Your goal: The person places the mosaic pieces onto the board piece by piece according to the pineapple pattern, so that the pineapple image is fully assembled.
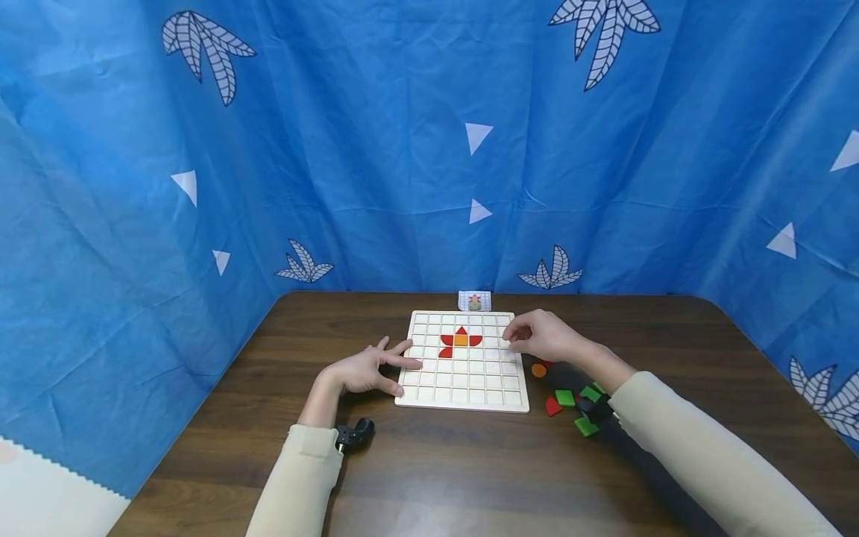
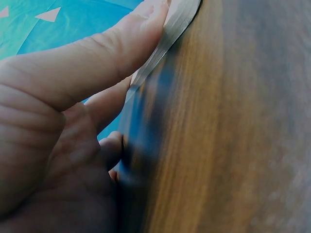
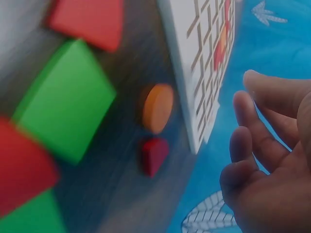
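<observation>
A white grid board [image 1: 429, 380] lies on the table. On it an orange square [image 1: 461, 340] has a red triangle [image 1: 461, 330] above it and red rounded pieces at its left and right, with another red piece [image 1: 446, 352] at its lower left. My left hand [image 1: 360, 371] touches the board's left edge with spread fingers; the left wrist view shows the thumb [image 2: 82, 68] on the rim. Over the board's right edge is my right hand [image 1: 545, 335], fingers loosely bent. The right wrist view shows nothing between its thumb and fingertips.
Right of the board lie an orange disc [image 1: 539, 370], green pieces [image 1: 564, 397] and red pieces [image 1: 553, 406], some partly hidden by my right arm. A small picture card [image 1: 475, 301] stands behind the board. Blue curtain [image 1: 376, 149] surrounds the wooden table [image 1: 470, 462].
</observation>
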### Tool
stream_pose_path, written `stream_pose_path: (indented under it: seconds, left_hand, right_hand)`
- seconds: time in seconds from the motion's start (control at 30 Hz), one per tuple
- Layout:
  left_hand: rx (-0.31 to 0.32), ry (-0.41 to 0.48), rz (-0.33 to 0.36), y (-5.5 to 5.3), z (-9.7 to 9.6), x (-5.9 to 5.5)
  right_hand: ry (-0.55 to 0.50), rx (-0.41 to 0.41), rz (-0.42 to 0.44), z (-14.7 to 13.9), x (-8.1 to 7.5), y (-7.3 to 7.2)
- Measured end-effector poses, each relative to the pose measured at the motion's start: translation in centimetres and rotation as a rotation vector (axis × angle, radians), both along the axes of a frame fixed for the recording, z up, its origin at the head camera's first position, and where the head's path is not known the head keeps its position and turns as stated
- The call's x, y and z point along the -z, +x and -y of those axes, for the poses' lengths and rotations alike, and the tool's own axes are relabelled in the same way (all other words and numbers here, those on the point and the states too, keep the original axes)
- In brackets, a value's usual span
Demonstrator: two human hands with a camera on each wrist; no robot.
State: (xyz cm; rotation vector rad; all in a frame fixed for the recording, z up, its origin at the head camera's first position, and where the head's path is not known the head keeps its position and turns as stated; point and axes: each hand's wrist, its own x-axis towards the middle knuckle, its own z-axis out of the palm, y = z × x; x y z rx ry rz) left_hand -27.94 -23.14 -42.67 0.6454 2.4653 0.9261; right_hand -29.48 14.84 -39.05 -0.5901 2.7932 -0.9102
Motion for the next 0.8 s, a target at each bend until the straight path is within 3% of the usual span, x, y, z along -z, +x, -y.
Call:
stream_pose_path:
  seconds: [0.3,0.6,0.8]
  left_hand:
    - [-0.005,-0.005,0.002,-0.1,0.0,0.1]
    - [-0.012,-0.006,0.007,-0.4,0.1,0.3]
    - [-0.014,-0.010,0.012,-0.4,0.0,0.4]
  right_hand:
    - [0.012,0.051,0.020,-3.6,0.1,1.2]
    - [0.044,0.077,-0.008,-8.2,0.6,1.5]
    - [0.048,0.077,0.027,-11.3,1.2,1.5]
